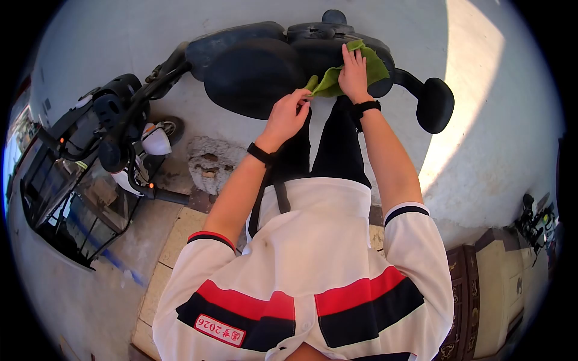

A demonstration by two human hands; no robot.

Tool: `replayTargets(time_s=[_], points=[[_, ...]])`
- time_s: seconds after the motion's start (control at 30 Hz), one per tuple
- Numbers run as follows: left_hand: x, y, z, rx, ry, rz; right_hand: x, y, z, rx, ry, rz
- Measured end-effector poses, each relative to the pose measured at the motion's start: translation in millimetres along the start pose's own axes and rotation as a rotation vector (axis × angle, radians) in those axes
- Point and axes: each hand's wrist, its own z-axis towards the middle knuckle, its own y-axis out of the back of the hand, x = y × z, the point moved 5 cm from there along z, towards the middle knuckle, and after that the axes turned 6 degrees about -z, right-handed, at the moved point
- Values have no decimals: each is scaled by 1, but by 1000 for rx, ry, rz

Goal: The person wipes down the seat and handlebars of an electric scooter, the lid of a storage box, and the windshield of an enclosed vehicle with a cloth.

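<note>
A green cloth [328, 83] hangs bunched between my hands over the edge of a black padded vehicle seat [256, 69]. My left hand [288, 119] is closed, pinching the cloth's near left corner between thumb and fingers. Farther right, my right hand [354, 73] lies with fingers stretched out flat over the cloth, against a smaller dark pad [316, 55] behind the big seat. Part of the cloth spreads out to the right of that hand. Black bands circle both wrists.
A black oval pad [435, 105] on a curved arm sticks out at right. On the left stand dark handlebars [135, 114] and a vehicle with a clear windshield [90, 198]. A rough grey stone-like lump [211, 162] lies on the floor. Carved dark wood [463, 301] is at lower right.
</note>
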Motion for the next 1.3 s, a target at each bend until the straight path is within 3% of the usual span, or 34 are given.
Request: replayTargets(time_s=[0.2,0.4,0.73,0.83,0.87,0.97,1.2,1.3], points=[[11,2,3,-29,28,-107,30,-16,25,64,159,85],[18,1,5,-60,73,-174,62,-28,43,297,276,226],[15,0,4,-99,80,-169,61,-35,4,425,378,275],[18,-1,6,-114,40,-106,56,-28,-14,506,326,303],[18,-2,4,-118,21,-74,56,-20,-18,441,336,301],[-2,-5,1,-27,-158,377,45,-17,-28,550,247,428],[-6,-27,-6,127,-103,374,7,-28,-69,512,46,646],[-3,-35,-8,158,-97,303,-5,-8,-65,329,1,568]])
